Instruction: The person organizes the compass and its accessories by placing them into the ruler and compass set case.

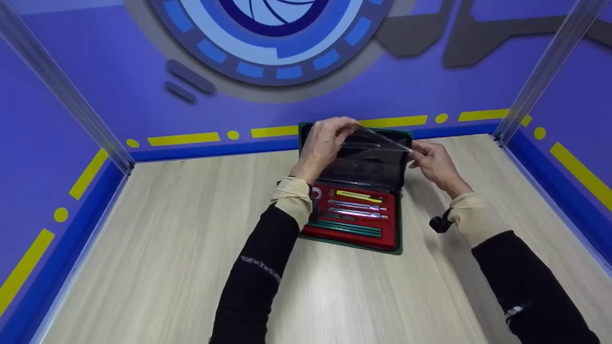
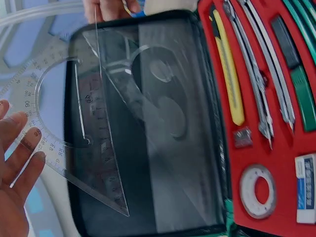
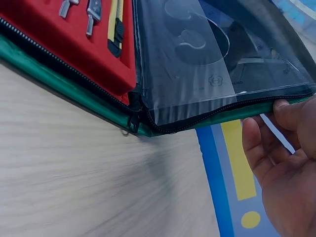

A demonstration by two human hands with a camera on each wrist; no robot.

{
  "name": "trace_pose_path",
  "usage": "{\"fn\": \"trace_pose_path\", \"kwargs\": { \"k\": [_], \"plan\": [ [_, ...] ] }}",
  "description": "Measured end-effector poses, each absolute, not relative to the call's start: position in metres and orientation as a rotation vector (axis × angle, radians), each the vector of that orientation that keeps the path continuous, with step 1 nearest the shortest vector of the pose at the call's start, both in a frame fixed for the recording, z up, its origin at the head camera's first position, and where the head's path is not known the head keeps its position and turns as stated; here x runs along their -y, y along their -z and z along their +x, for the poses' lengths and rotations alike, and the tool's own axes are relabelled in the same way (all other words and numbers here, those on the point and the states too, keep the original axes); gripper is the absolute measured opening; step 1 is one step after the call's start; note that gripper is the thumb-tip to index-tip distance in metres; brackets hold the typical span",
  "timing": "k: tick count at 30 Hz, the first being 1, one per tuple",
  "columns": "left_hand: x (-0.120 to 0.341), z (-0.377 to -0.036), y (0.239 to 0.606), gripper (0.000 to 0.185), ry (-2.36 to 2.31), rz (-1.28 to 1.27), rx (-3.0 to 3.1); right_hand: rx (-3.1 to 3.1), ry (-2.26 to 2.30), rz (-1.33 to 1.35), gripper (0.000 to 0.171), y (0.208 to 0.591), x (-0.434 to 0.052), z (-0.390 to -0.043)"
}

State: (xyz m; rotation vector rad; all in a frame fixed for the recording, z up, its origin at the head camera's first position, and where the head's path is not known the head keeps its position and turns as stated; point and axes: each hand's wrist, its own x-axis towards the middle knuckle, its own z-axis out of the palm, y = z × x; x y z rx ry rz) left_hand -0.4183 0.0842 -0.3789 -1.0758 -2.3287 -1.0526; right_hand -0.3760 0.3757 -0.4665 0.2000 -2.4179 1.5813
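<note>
Both hands pinch a clear set square (image 1: 377,142) by its ends, left hand (image 1: 325,143) and right hand (image 1: 432,160), above the open drafting case (image 1: 356,191) at the counter's far edge.

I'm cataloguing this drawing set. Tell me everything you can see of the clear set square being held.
The clear set square is a transparent plastic triangle with a printed ruler scale along one edge. It is held above the open case's dark lid pocket, stacked with a clear protractor. The left hand and the right hand pinch opposite ends.
</note>
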Motion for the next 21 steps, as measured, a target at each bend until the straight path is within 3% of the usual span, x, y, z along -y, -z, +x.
{"fn": "trace_pose_path", "kwargs": {
  "k": [21],
  "plan": [
    [-0.105,-0.426,0.407,0.020,0.677,-0.964,2.323,2.423,-1.567,0.241,0.027,0.467,-0.378,-0.376]
  ]
}}
